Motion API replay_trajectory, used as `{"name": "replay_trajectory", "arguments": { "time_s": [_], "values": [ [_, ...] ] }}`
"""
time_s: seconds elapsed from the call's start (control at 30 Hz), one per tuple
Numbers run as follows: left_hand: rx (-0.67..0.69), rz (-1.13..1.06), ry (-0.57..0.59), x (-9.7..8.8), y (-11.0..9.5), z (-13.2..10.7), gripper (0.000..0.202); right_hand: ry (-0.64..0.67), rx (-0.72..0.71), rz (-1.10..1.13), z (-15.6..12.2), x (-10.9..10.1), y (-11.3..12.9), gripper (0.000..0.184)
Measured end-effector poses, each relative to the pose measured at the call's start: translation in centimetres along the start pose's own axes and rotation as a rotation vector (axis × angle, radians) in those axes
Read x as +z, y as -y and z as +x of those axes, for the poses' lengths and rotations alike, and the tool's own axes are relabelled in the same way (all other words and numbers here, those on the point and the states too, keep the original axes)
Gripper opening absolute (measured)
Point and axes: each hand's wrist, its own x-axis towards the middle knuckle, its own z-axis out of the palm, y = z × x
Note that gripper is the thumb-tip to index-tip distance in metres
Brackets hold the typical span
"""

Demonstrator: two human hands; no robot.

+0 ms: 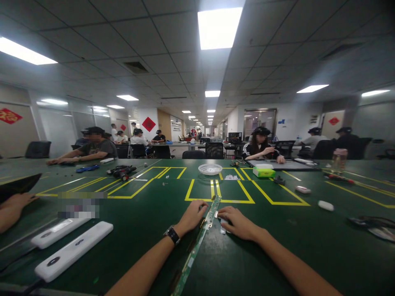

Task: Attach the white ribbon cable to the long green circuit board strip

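A long, narrow green circuit board (197, 247) runs from the near edge of the view up between my two hands, angled slightly to the right. My left hand (191, 217), with a dark-strapped watch (172, 234) on the wrist, has its fingers curled at the board's left edge near the far end. Across from it, my right hand (239, 223) is bent with thumb and forefinger close together at the board's right edge. Small white scraps (222, 227) lie beneath those fingers; what they pinch is too small to make out.
Two white power strips (74, 250) lie at left, near another person's hand (15, 207). Ahead are a white basket (210, 169), yellow tape lines (222, 201), a green-and-white packet (263, 172) and a dark tool (121, 172). Several people sit around, some at this table.
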Motion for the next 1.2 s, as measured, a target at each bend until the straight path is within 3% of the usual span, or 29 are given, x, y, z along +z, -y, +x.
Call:
{"name": "replay_trajectory", "arguments": {
  "time_s": [0.27, 0.37, 0.57, 0.67, 0.9, 1.2],
  "values": [
    [0.025, 0.017, 0.01, 0.6, 0.3, -0.2, 0.027, -0.057, 0.232, -0.09, -0.6, -0.2, -3.4, 0.037],
    [0.019, 0.009, -0.005, 0.6, 0.5, -0.1, 0.027, -0.053, 0.192, -0.052, -0.5, -0.1, -2.5, 0.037],
    [-0.026, 0.001, -0.007, 0.4, 0.7, 0.2, 0.026, 0.02, -0.02, 0.06, 0.0, -0.3, 1.3, 0.037],
    [-0.034, 0.004, 0.005, 0.4, 0.5, 0.1, 0.026, 0.023, -0.01, 0.041, 0.1, -0.3, 0.9, 0.037],
    [-0.03, 0.019, 0.018, 0.5, 0.4, -0.1, 0.028, -0.051, 0.21, -0.066, -0.6, -0.2, -3.3, 0.036],
    [-0.034, 0.004, -0.003, 0.4, 0.6, 0.0, 0.031, 0.009, 0.031, 0.06, 0.1, 0.5, 0.7, 0.039]
  ]
}}
